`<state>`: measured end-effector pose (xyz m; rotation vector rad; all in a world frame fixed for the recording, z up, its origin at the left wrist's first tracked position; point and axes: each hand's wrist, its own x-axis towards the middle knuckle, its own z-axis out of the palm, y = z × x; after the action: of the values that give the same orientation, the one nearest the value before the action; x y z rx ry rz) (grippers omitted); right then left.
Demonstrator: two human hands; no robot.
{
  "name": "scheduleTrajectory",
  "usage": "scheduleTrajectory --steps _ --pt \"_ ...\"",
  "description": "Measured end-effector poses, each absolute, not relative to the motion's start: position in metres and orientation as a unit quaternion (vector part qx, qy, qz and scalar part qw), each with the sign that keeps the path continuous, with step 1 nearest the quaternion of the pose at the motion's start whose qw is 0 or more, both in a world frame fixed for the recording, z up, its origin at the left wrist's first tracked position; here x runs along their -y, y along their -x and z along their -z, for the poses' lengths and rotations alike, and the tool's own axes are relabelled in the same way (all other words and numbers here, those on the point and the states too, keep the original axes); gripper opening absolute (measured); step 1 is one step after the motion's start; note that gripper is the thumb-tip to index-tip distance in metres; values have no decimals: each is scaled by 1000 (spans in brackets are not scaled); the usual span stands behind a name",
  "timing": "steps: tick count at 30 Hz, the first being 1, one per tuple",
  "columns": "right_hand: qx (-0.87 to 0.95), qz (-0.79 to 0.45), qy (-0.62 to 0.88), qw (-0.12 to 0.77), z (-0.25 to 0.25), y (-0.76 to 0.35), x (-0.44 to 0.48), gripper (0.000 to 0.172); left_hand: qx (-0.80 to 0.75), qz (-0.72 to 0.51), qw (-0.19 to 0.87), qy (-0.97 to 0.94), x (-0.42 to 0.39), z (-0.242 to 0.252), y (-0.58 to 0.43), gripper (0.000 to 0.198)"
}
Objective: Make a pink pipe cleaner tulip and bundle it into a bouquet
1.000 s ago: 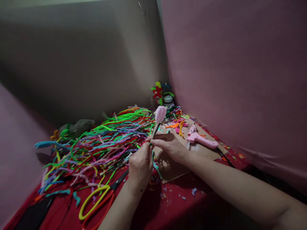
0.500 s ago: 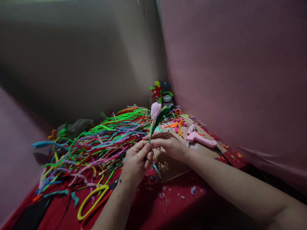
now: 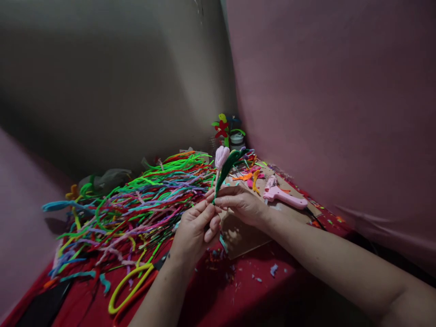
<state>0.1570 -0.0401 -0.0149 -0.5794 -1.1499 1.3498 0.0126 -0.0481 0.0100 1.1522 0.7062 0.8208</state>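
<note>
A pipe-cleaner flower (image 3: 222, 157) with a pale pink tulip-shaped head stands upright between my hands, above the table. A dark green fuzzy leaf (image 3: 227, 170) rises beside its pink stem and leans to the right. My left hand (image 3: 196, 227) pinches the lower end of the stem between thumb and fingers. Just above, my right hand (image 3: 240, 203) is closed on the base of the leaf and stem, its fingertips meeting the left ones. The stem's lowest part is hidden by my fingers.
Many coloured pipe cleaners (image 3: 160, 190) are heaped on the left. Yellow-and-orange-handled scissors (image 3: 131, 290) lie by my left forearm. A pink glue gun (image 3: 284, 197) rests on cardboard (image 3: 252, 236) at right. Finished flowers (image 3: 222, 128) and a lidded jar (image 3: 237, 141) stand in the corner.
My right hand's fingers have shifted slightly at the leaf base, and the leaf now sits a little closer to the flower head. Both hands keep their hold.
</note>
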Motion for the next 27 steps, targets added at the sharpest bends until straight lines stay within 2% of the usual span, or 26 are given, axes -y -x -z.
scheduleTrajectory --steps 3,6,9,11,18,22,27 --pt "497 -551 267 615 15 -155 40 14 -367 -428 532 -632 50 -7 -14 21" --pt "481 -546 279 627 14 -152 42 11 -389 -477 359 -702 50 0 -14 7" --pt "472 -549 279 630 12 -150 43 10 -395 -488 321 -709 50 4 -13 3" --pt "479 -551 281 623 9 -150 44 12 -401 -470 364 -697 49 4 -13 4" --pt "516 -543 291 596 -2 -155 51 14 -339 -390 649 -558 47 -9 -12 21" --pt "504 -556 273 601 4 -155 46 9 -325 -371 717 -492 49 -12 -11 22" --pt "483 -604 219 595 9 -156 43 11 -276 -354 766 -461 47 -9 -9 18"
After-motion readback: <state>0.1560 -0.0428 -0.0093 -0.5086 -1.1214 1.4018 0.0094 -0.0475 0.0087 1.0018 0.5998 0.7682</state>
